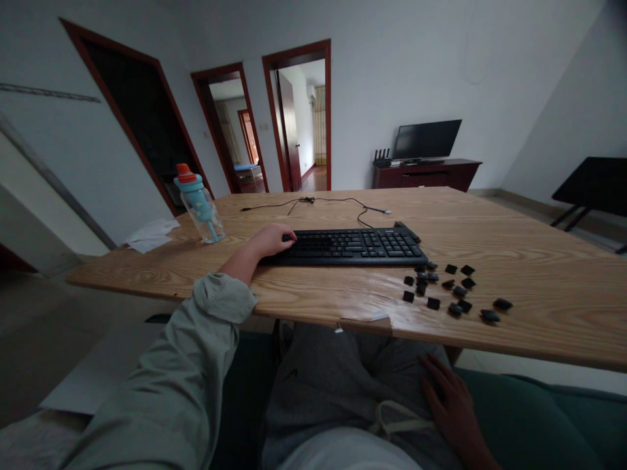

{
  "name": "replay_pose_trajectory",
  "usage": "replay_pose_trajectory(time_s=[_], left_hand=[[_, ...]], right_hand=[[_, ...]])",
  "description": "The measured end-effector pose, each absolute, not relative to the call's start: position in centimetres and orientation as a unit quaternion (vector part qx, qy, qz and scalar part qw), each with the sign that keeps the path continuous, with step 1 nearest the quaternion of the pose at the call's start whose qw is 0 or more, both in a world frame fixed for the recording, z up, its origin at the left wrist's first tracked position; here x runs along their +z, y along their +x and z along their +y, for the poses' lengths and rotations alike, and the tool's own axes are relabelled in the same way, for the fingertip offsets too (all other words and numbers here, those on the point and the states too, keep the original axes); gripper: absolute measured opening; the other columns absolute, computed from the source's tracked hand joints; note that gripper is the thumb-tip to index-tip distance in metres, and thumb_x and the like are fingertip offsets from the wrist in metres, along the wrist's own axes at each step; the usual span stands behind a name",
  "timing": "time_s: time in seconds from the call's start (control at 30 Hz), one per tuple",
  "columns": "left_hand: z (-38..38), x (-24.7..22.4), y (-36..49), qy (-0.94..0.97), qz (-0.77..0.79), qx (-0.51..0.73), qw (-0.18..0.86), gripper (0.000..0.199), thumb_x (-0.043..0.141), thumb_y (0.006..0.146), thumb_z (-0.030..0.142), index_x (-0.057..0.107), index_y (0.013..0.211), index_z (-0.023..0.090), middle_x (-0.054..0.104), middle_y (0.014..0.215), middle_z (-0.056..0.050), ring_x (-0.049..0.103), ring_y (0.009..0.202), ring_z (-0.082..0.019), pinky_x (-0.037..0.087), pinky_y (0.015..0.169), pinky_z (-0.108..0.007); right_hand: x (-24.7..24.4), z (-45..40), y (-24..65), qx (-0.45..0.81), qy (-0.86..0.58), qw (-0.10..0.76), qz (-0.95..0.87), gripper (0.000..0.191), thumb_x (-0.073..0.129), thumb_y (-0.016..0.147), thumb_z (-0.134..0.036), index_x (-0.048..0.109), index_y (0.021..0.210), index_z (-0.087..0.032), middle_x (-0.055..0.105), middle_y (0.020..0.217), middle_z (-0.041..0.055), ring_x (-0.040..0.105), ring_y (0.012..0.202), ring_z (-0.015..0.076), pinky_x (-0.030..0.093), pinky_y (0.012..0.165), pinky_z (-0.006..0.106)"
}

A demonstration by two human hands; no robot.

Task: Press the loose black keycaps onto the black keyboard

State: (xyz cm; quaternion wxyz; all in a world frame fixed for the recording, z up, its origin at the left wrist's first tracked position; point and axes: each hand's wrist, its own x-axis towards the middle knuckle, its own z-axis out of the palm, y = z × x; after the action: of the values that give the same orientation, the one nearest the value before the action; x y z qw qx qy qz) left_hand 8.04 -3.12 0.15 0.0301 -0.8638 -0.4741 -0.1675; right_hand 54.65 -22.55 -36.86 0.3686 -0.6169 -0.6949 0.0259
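Observation:
A black keyboard point(353, 247) lies on the wooden table, and some keys look absent from its left part. My left hand point(272, 239) rests at the keyboard's left end with its fingers curled in; whatever they hold, if anything, is too small to make out. Several loose black keycaps point(434, 303) are scattered on the table, right of and in front of the keyboard. Down on my right thigh lies my right hand point(448, 398), its fingers spread and holding nothing.
A clear bottle point(202, 209) with a blue and red lid stands at the back left, near crumpled white paper point(151, 235). Behind the keyboard runs a thin black cable point(318, 199). The table's front edge point(304, 320) is just above my lap.

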Motion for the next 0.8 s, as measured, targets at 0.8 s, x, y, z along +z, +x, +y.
replay_pose_trajectory(time_s=[0.8], left_hand=[[-3.89,0.49,8.13,-0.844,-0.524,-0.109,0.038,0.031,0.056,0.090,0.028,0.074,0.114,0.021,0.073,0.114,-0.005,0.068,0.103,-0.021,0.049,0.094,-0.031]], right_hand=[[-36.93,-22.68,54.64,0.013,-0.605,0.380,-0.700,0.046,0.047,0.095,-0.045,0.064,0.127,-0.018,0.057,0.139,0.0116,0.054,0.123,0.0329,0.046,0.103,0.055]])
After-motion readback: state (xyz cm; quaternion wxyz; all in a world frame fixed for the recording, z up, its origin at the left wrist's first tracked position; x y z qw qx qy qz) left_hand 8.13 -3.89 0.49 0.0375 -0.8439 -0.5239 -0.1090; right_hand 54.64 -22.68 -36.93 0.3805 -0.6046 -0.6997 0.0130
